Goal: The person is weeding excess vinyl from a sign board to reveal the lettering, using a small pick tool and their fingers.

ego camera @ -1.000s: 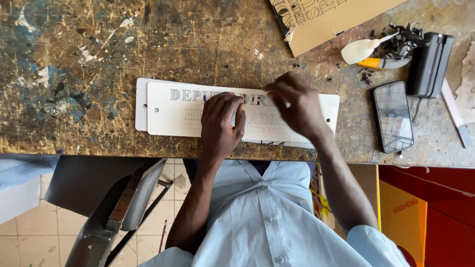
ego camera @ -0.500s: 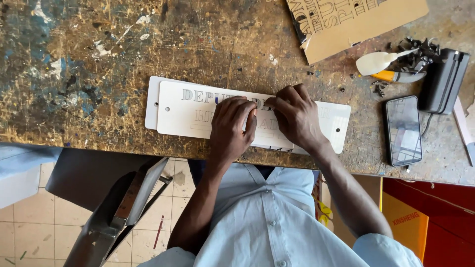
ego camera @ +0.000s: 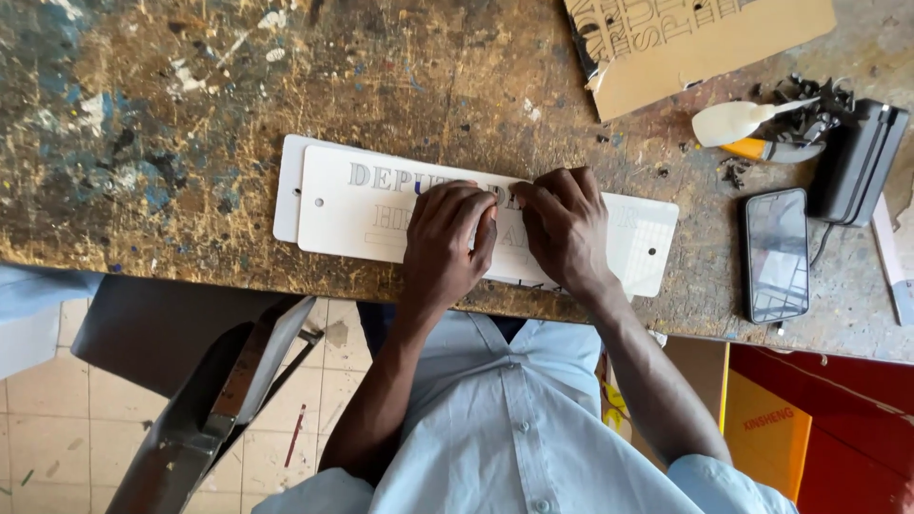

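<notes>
Paint-stained wooden bench (ego camera: 190, 124): white sign plate (ego camera: 362, 205), phone (ego camera: 776, 254), cardboard stencil (ego camera: 705, 43).

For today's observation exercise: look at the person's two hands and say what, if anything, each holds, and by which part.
Neither hand grips anything. The left hand and right hand lie side by side, fingertips pressing on the middle of the white sign plate, flat on the workbench.

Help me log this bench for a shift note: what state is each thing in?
White rectangular sign plates: stacked flat, offset.
Left hand: pressing on top plate.
Right hand: pressing on top plate.
Black smartphone: flat, screen dark.
Brown cardboard stencil sheet: lying flat.
</notes>
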